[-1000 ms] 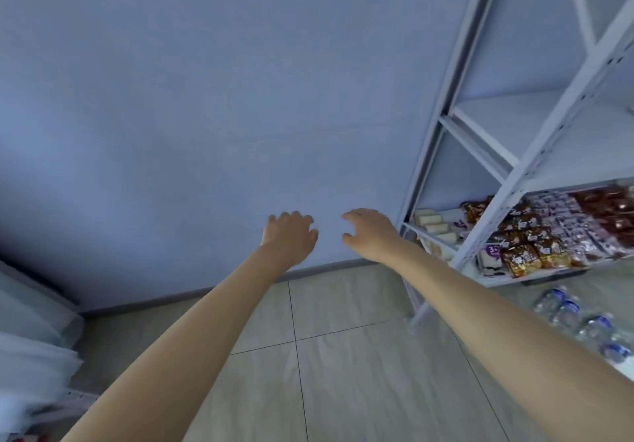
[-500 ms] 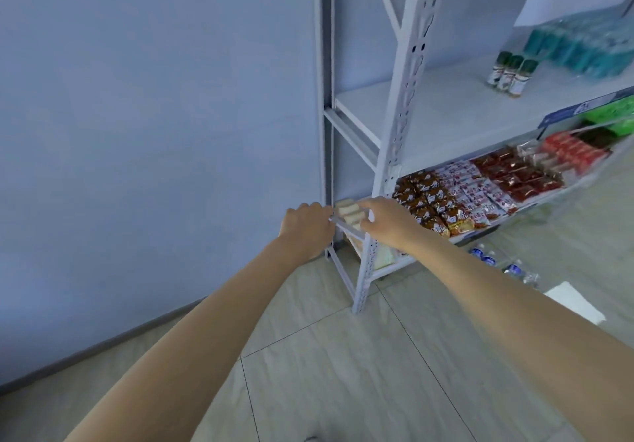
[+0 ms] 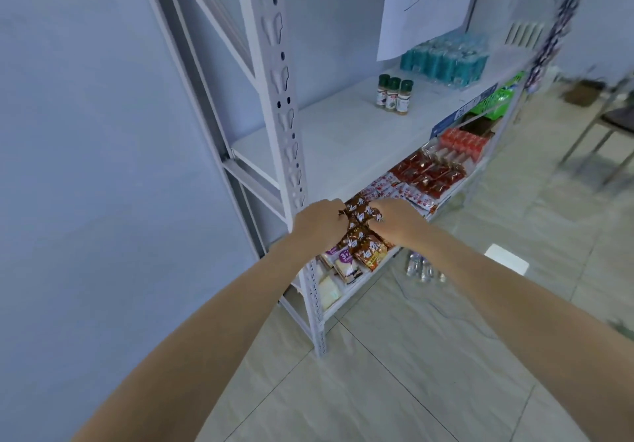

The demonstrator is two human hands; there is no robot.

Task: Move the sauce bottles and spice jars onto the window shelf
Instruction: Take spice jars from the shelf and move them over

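Observation:
Three spice jars [image 3: 393,93] with dark green caps stand close together on the white middle shelf [image 3: 329,139] of a metal rack. My left hand [image 3: 319,223] and right hand [image 3: 398,222] are stretched out side by side in front of the lower shelf, well below and left of the jars. Their fingers are loosely curled and I see nothing held in either. No sauce bottles are visible.
A perforated white upright [image 3: 284,115] stands just left of my hands. Brown snack packets [image 3: 367,253] and red packets [image 3: 429,174] fill the lower shelf. A pack of teal bottles [image 3: 446,59] sits behind the jars under a paper sheet [image 3: 429,2]. Water bottles [image 3: 422,270] lie on the floor.
The view has swung right from the bare wall to the rack, bringing the spice jars closer. Both hands keep the same outstretched pose.

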